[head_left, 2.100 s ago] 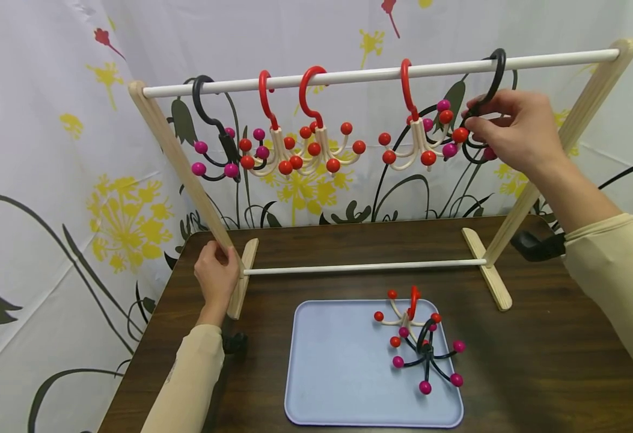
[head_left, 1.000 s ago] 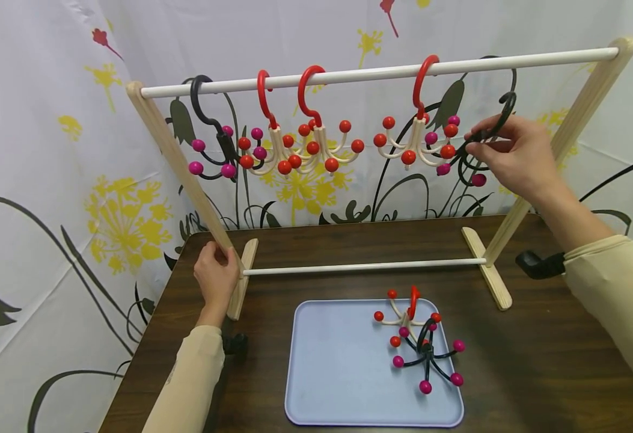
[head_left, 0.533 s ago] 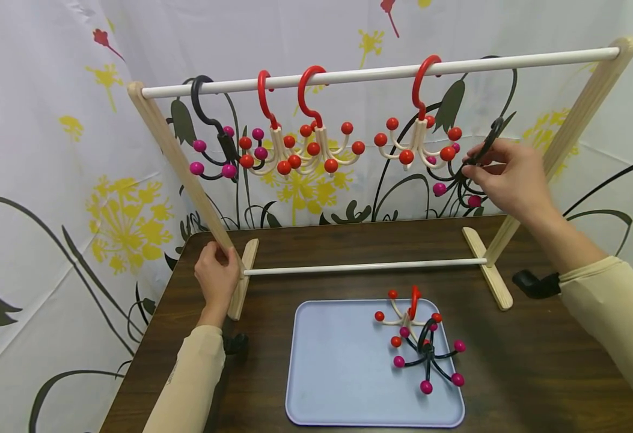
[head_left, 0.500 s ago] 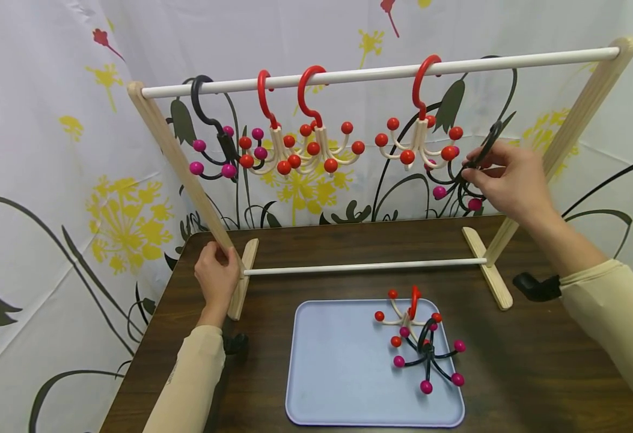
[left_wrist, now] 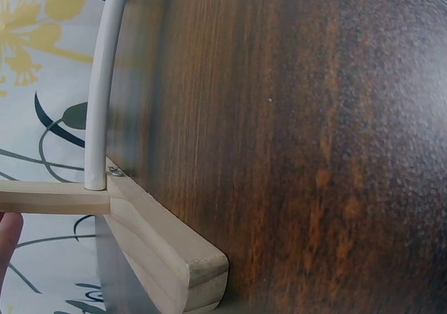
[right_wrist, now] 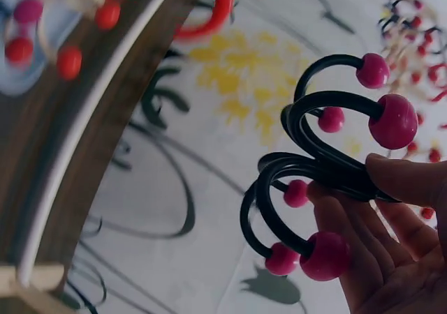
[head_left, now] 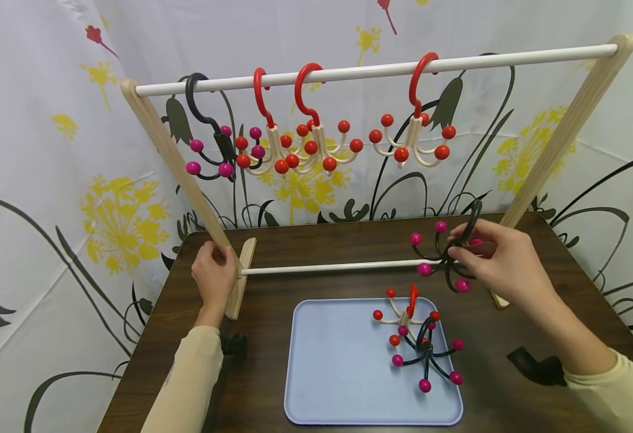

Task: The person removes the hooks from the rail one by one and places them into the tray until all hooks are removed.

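My right hand [head_left: 502, 258] pinches the stem of a black multi-arm hanger [head_left: 445, 255] with magenta ball tips, off the rack and low in front of its bottom bar. In the right wrist view, thumb and fingers [right_wrist: 405, 181] hold this hanger between them, its curved arms spread outward. With my left hand [head_left: 214, 276] I grip the left wooden upright [head_left: 174, 162] of the rack near its foot. Only a fingertip [left_wrist: 8, 234] shows beside that post in the left wrist view. From the white top rail [head_left: 359, 73] hang one black hanger [head_left: 222, 144] and three red-hooked cream hangers [head_left: 415, 135].
On the brown table [head_left: 262, 361] lies a light blue tray [head_left: 338, 367]. A black hanger [head_left: 427, 352] and a red-hooked cream hanger [head_left: 404, 319] overlap at its right side. The rack's white lower bar [head_left: 338, 267] runs behind the tray; a flower-patterned curtain [head_left: 132, 252] backs everything.
My right hand has lifted the black hanger off the right part of the rail and brought it down toward the tray. The nearest red-hooked hanger slid slightly right. My left hand stays put.
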The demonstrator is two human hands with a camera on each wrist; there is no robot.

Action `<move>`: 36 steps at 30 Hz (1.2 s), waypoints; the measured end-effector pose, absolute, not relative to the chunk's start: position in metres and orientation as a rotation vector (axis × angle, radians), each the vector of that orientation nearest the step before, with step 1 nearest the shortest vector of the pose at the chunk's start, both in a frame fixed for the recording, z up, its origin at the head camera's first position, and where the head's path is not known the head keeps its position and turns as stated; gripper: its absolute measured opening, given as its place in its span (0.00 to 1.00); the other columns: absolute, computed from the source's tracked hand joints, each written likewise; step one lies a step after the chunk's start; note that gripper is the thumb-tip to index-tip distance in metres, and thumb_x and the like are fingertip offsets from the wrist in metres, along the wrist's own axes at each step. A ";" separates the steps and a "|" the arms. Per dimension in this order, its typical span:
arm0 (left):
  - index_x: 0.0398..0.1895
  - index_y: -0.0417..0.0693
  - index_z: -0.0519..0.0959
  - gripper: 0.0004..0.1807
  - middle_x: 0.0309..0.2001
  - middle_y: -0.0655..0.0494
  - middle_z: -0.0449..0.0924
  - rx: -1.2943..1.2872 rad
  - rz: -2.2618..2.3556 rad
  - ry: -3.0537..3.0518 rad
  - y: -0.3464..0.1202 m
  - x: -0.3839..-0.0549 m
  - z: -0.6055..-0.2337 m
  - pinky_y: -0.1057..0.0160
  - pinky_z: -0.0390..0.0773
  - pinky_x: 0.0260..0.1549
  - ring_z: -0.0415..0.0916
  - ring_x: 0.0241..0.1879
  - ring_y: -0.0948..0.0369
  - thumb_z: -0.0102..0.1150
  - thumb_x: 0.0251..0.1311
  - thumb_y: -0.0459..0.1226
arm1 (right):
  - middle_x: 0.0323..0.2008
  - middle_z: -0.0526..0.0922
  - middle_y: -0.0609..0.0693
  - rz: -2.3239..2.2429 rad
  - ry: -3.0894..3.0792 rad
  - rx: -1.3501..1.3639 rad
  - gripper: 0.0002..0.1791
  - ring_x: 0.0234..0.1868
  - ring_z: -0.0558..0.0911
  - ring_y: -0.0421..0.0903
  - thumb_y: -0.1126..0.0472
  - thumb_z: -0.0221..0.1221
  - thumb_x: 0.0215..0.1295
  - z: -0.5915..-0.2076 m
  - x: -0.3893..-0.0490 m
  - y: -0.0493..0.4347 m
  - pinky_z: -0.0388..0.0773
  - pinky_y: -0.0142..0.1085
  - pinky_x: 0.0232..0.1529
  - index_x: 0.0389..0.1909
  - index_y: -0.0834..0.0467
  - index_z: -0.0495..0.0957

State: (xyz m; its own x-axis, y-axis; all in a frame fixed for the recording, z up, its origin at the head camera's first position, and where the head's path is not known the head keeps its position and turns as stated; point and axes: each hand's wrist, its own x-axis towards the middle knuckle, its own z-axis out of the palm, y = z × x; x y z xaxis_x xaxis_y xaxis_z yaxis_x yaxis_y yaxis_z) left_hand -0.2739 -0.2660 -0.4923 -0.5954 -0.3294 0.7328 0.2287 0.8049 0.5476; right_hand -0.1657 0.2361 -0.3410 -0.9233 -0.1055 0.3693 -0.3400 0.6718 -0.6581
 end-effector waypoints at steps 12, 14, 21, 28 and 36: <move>0.28 0.37 0.76 0.08 0.25 0.43 0.76 0.083 -0.772 -2.082 -0.267 -0.273 -0.491 0.48 0.70 0.29 0.73 0.25 0.48 0.61 0.57 0.34 | 0.35 0.86 0.46 1.361 -2.299 0.726 0.25 0.28 0.84 0.38 0.77 0.72 0.44 -0.381 -0.080 0.195 0.79 0.28 0.25 0.43 0.52 0.84; 0.28 0.37 0.76 0.08 0.26 0.43 0.76 0.083 -0.774 -2.084 -0.267 -0.274 -0.490 0.48 0.70 0.29 0.74 0.25 0.48 0.61 0.57 0.35 | 0.35 0.86 0.43 1.367 -2.350 0.750 0.25 0.28 0.81 0.37 0.75 0.73 0.45 -0.392 -0.068 0.188 0.77 0.28 0.23 0.43 0.49 0.84; 0.29 0.37 0.76 0.08 0.26 0.42 0.76 0.090 -0.783 -2.098 -0.266 -0.274 -0.492 0.48 0.70 0.30 0.74 0.26 0.46 0.62 0.57 0.35 | 0.35 0.86 0.43 1.514 -2.492 0.890 0.14 0.32 0.81 0.36 0.67 0.70 0.54 -0.448 -0.045 0.165 0.79 0.32 0.31 0.42 0.53 0.84; 0.29 0.37 0.76 0.09 0.26 0.42 0.76 0.098 -0.782 -2.102 -0.265 -0.273 -0.491 0.47 0.70 0.30 0.74 0.26 0.46 0.61 0.57 0.35 | 0.34 0.86 0.44 1.534 -2.589 0.814 0.10 0.32 0.81 0.34 0.67 0.69 0.56 -0.486 -0.040 0.158 0.80 0.32 0.28 0.40 0.59 0.84; 0.29 0.36 0.76 0.09 0.26 0.43 0.76 0.106 -0.774 -2.093 -0.266 -0.274 -0.492 0.46 0.71 0.30 0.74 0.26 0.47 0.62 0.58 0.35 | 0.34 0.84 0.38 1.345 -2.707 0.589 0.12 0.34 0.82 0.33 0.66 0.70 0.53 -0.494 -0.040 0.157 0.81 0.33 0.37 0.40 0.54 0.85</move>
State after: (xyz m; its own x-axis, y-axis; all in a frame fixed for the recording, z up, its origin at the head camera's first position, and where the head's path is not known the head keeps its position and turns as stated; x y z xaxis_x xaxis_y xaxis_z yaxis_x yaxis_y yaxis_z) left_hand -0.2743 -0.2663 -0.4919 -0.6119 -0.3446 0.7119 0.2012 0.8027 0.5615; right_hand -0.0402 0.1567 -0.4942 -0.9251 -0.3087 0.2210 -0.3626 0.5461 -0.7552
